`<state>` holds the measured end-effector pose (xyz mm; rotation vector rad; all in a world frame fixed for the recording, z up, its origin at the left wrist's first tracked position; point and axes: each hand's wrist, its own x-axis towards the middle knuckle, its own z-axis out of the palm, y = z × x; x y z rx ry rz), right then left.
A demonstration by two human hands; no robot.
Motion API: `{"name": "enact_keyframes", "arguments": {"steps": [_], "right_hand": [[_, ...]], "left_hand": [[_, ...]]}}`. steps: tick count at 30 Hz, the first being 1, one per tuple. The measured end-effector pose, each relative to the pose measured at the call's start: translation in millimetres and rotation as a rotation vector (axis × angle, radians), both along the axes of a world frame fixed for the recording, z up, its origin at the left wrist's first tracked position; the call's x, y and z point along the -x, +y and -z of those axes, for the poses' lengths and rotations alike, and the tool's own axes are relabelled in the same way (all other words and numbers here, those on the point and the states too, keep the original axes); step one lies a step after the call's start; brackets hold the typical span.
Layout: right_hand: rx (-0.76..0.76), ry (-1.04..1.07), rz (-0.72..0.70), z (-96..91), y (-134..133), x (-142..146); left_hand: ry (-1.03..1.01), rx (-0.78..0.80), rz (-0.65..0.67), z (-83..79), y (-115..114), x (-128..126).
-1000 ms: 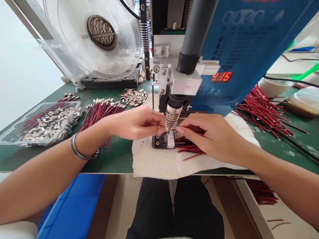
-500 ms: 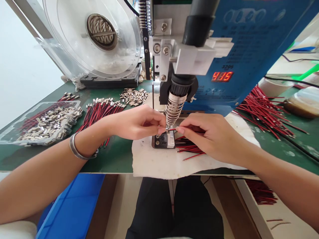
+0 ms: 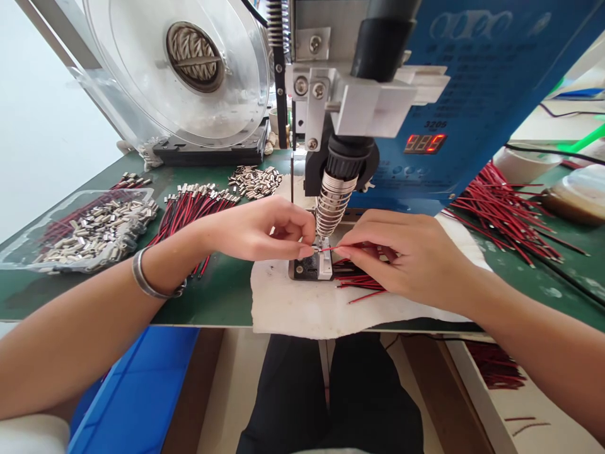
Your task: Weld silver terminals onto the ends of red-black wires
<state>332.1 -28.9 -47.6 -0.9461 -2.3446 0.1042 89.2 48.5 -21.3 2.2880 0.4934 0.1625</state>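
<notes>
A blue machine fills the far middle and right of the scene, with a red number display on its front and a grey head whose ribbed metal tip points down over a small metal block. To its left at the far side stands a big clear reel. Both rest on the green surface, and a white cloth lies over its near edge under the block.

On the right of the surface a large loose heap of red wires spreads out. On the left sits a clear tray full of small metal sleeves, then a bundle of red and black wires with metal ends, and farther back a small pile of loose sleeves.

The left hand, with a metal bangle on its wrist, has its fingers pinched shut on the left end of a thin red wire. The right hand pinches the same wire from the right, its fingers closed on it. The wire runs level between the two hands, just under the ribbed tip and just above the block. A few more red wires lie on the cloth beneath the right hand.
</notes>
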Motion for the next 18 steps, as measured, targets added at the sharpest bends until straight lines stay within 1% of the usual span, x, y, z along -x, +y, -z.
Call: {"name": "enact_keyframes", "arguments": {"steps": [5, 12, 18], "right_hand": [[0.039, -0.007, 0.021, -1.4, -1.1, 0.3], [0.042, -0.022, 0.023, -0.7, -0.7, -0.9], [0.056, -0.012, 0.030, 0.9, 0.1, -0.5]], "left_hand": [[0.007, 0.000, -0.004, -1.5, -1.7, -0.4], [0.006, -0.010, 0.011, -1.0, -0.6, 0.3], [0.021, -0.051, 0.024, -0.2, -0.2, -0.6]]}}
